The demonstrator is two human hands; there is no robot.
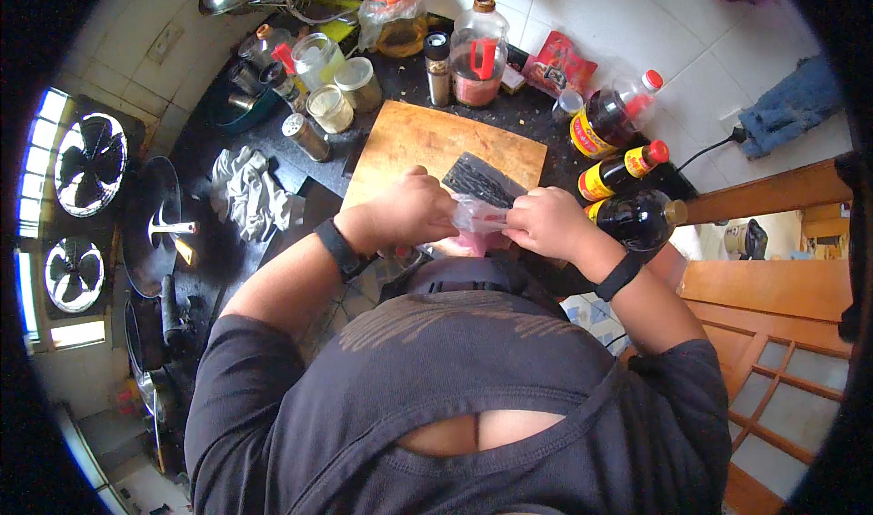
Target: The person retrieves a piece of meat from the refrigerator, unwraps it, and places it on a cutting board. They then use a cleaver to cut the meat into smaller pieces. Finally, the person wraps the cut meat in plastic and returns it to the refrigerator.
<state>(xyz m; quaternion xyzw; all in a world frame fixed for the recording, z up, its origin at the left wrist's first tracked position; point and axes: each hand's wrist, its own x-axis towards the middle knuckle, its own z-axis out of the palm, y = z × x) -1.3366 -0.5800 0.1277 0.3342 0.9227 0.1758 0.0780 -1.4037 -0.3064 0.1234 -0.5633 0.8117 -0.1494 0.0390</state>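
Observation:
Between my two hands stretches a clear plastic bag [477, 216] with something pink in its lower part. My left hand [412, 208] pinches the bag's left side, and my right hand [549, 223] grips its right side. Both hands hold it over the near edge of a wooden cutting board [402, 143]. A cleaver [483, 177] with a dark, wet-looking blade lies on the board just beyond the bag. Its handle is hidden behind my hands and the bag.
Spice jars [331, 108] and a pepper grinder [437, 68] stand behind the board. Dark sauce bottles [631, 218] line the right side. A crumpled grey cloth [249, 191] lies to the left, near a wok [153, 228]. A red packet [560, 65] leans against the tiled wall.

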